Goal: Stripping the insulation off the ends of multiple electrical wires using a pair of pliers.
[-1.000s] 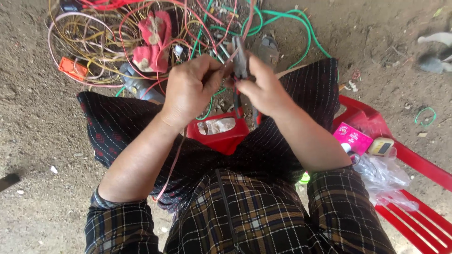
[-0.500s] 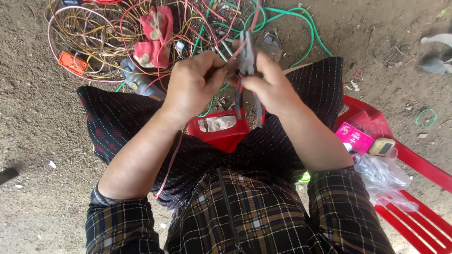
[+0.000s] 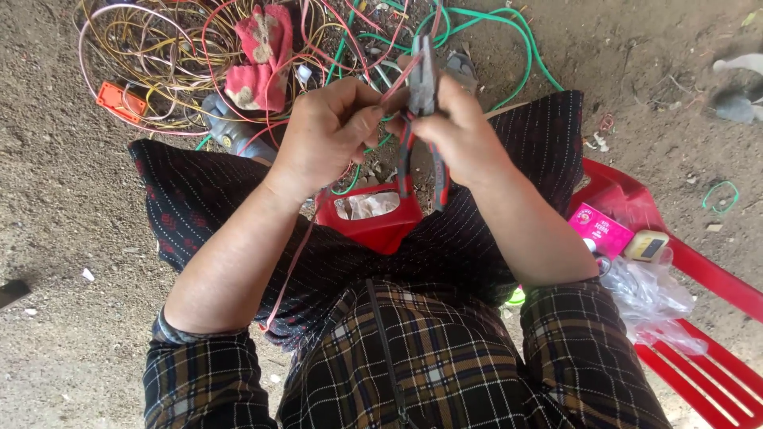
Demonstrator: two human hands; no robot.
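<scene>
The left hand (image 3: 330,131) was closed, pinching a thin pink wire (image 3: 395,82) between thumb and fingers, just above the lap. The right hand (image 3: 457,127) gripped steel pliers (image 3: 421,87) with red-and-black rubber handles, whose jaws met that wire. Below the hands, a shallow red plastic tray (image 3: 373,222) rested on the dark dotted skirt (image 3: 199,206). Beyond lay a loose tangle of yellow, red and green wires (image 3: 175,56) on gritty dirt, with a soiled red cloth (image 3: 258,56) on top.

hands: 2 (image 3: 330,131) (image 3: 457,127) | pliers: 1 (image 3: 421,87) | red bowl: 1 (image 3: 373,230) | red chair: 1 (image 3: 707,278) | pink box: 1 (image 3: 600,230)
</scene>
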